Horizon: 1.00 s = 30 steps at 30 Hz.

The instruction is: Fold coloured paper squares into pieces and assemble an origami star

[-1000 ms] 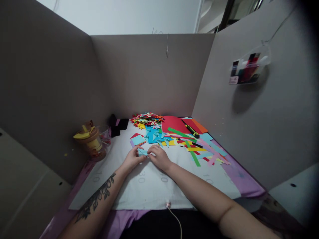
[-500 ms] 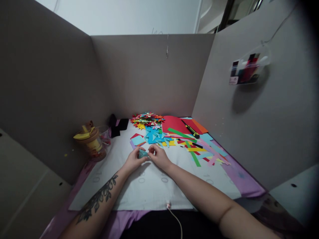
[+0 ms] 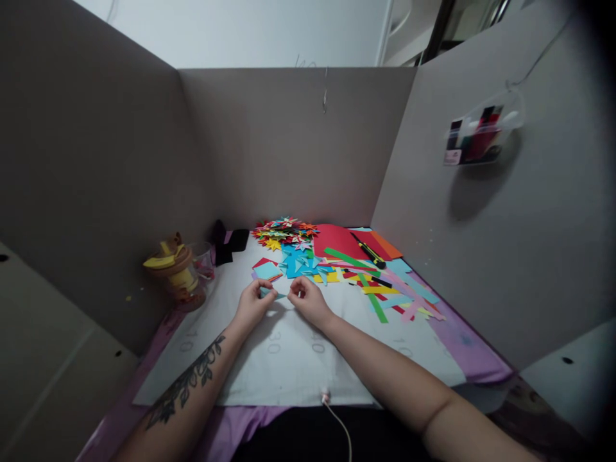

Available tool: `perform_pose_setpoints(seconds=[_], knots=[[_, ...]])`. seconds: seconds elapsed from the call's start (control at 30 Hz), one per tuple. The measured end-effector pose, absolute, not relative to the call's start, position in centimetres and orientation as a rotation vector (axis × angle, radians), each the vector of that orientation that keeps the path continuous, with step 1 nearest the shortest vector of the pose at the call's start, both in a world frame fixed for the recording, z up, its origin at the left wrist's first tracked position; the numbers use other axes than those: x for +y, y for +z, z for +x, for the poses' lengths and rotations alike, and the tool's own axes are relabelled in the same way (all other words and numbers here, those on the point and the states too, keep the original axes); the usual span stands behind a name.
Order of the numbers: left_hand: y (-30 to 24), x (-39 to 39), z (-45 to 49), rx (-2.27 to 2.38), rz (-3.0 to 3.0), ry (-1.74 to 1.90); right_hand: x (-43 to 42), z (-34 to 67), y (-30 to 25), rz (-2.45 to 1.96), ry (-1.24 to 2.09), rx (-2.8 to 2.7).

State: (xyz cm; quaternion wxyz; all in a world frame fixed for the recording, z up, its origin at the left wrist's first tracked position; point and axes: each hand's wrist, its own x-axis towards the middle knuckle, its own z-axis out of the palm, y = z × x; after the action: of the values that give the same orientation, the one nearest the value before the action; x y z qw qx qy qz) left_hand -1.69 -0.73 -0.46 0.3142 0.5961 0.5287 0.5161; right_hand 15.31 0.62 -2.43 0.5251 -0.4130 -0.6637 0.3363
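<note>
Between my hands is a small folded piece of light blue paper (image 3: 280, 296), narrow and pointed toward the right. My left hand (image 3: 255, 300) pinches its wider end between thumb and fingers. The fingertips of my right hand (image 3: 307, 299) are closed at its pointed tip. Just beyond my hands lie a small stack of coloured paper squares (image 3: 267, 270) with a light blue one on top, and several folded light blue paper pieces (image 3: 301, 262) on a blue sheet (image 3: 290, 267).
A pile of colourful paper stars (image 3: 283, 232) lies at the back. Right of it are red card (image 3: 332, 242), a yellow-black utility knife (image 3: 370, 252) and scattered paper strips (image 3: 380, 301). A brown-and-yellow cup (image 3: 176, 276) stands at left. Grey panels (image 3: 298, 141) enclose the table.
The blue folded paper has turned from showing a broad face to a thin, edge-on shape. My left hand has rotated and shifted slightly left; the right hand has barely moved.
</note>
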Motion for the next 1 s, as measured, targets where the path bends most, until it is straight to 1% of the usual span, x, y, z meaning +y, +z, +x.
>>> perform_pose_setpoints(seconds=[0.1, 0.33, 0.5, 0.57, 0.67, 0.77, 0.9, 1.0], knots=[[-0.5, -0.6, -2.0, 1.400, 1.539, 1.375, 0.8, 15.6, -2.6, -0.999, 0.795, -1.578], [-0.6, -1.3, -0.8, 1.308, 1.670, 1.330, 0.0, 14.7, -2.5, -0.958, 0.813, -1.752], [-1.1, -0.5, -1.2, 1.252, 1.411, 1.461, 0.5, 14.8, -2.7, -1.031, 0.836, -1.645], [-1.3, -0.1, -1.5, 1.253, 1.326, 1.546, 1.0, 15.0, -2.9, -1.064, 0.899, -1.537], [-1.5, 0.2, -1.7, 1.253, 1.272, 1.598, 1.6, 15.0, -3.3, -1.026, 1.093, -1.352], [-1.5, 0.0, -1.3, 1.196, 1.301, 1.520, 1.8, 14.6, -3.4, -0.961, 1.253, -1.200], [-1.5, -0.3, -0.7, 1.161, 1.241, 1.438, 1.5, 14.2, -2.9, -0.954, 1.332, -1.115], [-1.7, -0.5, -0.6, 1.175, 1.322, 1.347, 1.2, 14.2, -2.6, -0.942, 1.423, -1.078]])
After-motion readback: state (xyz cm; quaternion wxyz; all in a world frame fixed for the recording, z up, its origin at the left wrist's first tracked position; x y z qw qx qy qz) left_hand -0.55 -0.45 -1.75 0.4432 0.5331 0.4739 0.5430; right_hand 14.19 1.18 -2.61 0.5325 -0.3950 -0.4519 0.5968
